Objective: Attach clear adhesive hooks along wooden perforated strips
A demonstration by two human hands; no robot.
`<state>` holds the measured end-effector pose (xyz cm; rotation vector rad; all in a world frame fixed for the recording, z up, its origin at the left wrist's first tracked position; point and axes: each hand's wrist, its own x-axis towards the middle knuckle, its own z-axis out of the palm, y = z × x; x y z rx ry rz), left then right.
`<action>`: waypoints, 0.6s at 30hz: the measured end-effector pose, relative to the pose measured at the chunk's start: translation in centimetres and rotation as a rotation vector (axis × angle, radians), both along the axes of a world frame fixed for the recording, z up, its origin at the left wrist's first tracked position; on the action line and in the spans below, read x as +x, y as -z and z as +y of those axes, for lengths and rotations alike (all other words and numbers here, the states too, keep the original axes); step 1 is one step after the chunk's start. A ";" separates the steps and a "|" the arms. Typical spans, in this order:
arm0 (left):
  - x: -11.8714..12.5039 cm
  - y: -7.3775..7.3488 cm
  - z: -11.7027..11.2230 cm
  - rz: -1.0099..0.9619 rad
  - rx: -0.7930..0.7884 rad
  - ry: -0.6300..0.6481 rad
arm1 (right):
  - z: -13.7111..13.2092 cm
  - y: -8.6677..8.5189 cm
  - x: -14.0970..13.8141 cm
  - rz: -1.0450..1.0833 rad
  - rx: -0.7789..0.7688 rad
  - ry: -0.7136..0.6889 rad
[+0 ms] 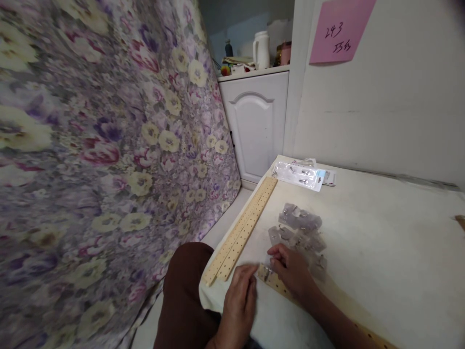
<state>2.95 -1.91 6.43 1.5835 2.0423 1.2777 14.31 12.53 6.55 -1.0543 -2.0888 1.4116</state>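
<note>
My left hand [240,295] lies at the near table edge with its fingers closed at the end of a cream strip with rows of holes [278,284]. On that end of the strip sits a small shiny metal piece [266,274]. Just above the strip is my right hand [290,271], its fingers curled and thumb close to the index finger; whatever they may hold is too small to make out. My right forearm hides part of the strip. Beyond the right hand lie several small clear plastic pieces with metal hooks [300,218], in loose rows.
Two more perforated strips [243,228] lie along the table's left edge. Clear blister packs [300,175] rest at the back of the white-covered table [392,242]. A floral curtain [119,145] hangs at the left. Behind stands a white cabinet [254,126] bearing a white jug [261,51].
</note>
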 end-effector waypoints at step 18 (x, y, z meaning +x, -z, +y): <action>0.5 -0.4 0.4 0.066 0.101 0.066 | -0.2 -0.4 0.2 0.001 0.056 -0.009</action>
